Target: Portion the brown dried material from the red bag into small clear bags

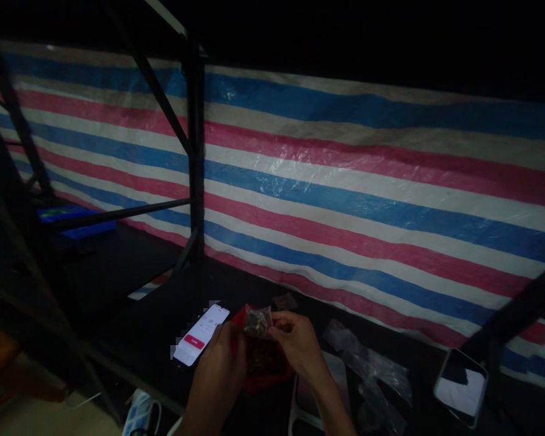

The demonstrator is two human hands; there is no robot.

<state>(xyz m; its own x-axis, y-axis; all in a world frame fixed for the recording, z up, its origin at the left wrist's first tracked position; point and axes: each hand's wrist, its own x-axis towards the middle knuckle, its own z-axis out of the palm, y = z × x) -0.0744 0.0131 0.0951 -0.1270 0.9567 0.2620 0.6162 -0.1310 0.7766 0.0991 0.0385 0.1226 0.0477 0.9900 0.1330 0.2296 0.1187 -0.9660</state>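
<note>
A small clear plastic bag [257, 320] with a few small pale bits inside is pinched at its right edge by my right hand [298, 340], thumb against fingers. My left hand [220, 366] is bent beside the bag's lower left, over the rim of a red container [269, 383]; its fingertips are blurred and partly hidden, so I cannot tell whether it grips anything. Inside the container lie many small dark brownish pieces, too dim to name. Just left of my left hand lies a phone [201, 336] with a lit white screen and a red button.
Another small packet [285, 301] lies behind the container. Crumpled clear plastic bags [372, 369] and a second phone [461, 386] are to the right. A pale flat case [338, 375] sits under my right forearm. A black metal post [196, 157] stands before striped sheeting [367, 181].
</note>
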